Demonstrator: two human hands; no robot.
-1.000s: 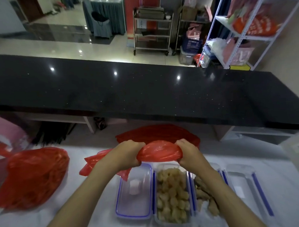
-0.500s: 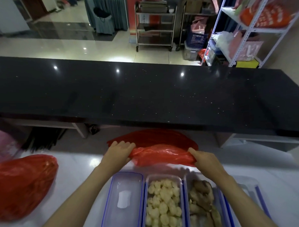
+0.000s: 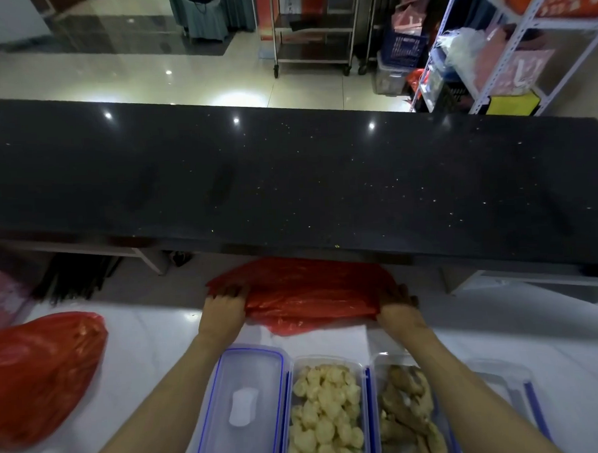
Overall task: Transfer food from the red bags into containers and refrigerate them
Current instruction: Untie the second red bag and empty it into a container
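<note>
Two hands: left hand (image 3: 222,312) and right hand (image 3: 399,312) lie flat, fingers straight, pressing the ends of the flattened empty red plastic bag (image 3: 311,294).
Bag place: white worktop (image 3: 151,339), beyond the containers.
Containers: clear rectangular container of pale lumps (image 3: 324,413) beside clear rectangular container of brown pieces (image 3: 407,413).
Left side: full red plastic bag (image 3: 40,374).
</note>
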